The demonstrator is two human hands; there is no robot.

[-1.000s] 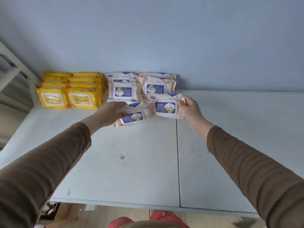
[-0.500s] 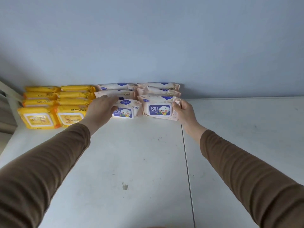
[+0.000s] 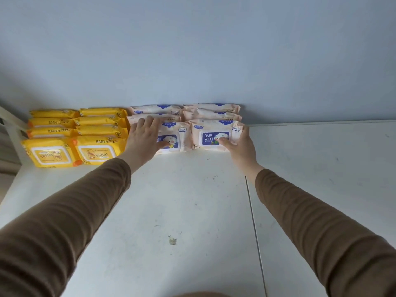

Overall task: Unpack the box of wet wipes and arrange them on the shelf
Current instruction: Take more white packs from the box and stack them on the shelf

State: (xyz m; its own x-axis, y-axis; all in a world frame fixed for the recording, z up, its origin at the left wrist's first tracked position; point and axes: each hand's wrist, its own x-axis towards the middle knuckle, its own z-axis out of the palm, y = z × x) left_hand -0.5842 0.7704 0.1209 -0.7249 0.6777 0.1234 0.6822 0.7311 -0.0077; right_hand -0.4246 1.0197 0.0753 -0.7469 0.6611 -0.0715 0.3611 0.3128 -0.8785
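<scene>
Hands (image 3: 143, 136) (image 3: 241, 146) press pink packs (image 3: 214, 133) beside yellow packs (image 3: 94, 151).

Front/center: white shelf (image 3: 182, 200) bare, open reach.
Right: bare up to blue wall (image 3: 214, 50).
Back-left: yellow packs (image 3: 75, 136) beside pink packs (image 3: 186, 125), rows touching, tight to wall, no gap.
Far left: white frame (image 3: 10, 116) blocks.

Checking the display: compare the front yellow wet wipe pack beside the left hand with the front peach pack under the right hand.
The front yellow plastic wipe pack has a white-framed yellow lid label; the front peach plastic wipe pack has a blue one. No hand touches the yellow one; the right hand grips the peach one's right end. Both say baby wipes and head a row on the white shelf.
</scene>
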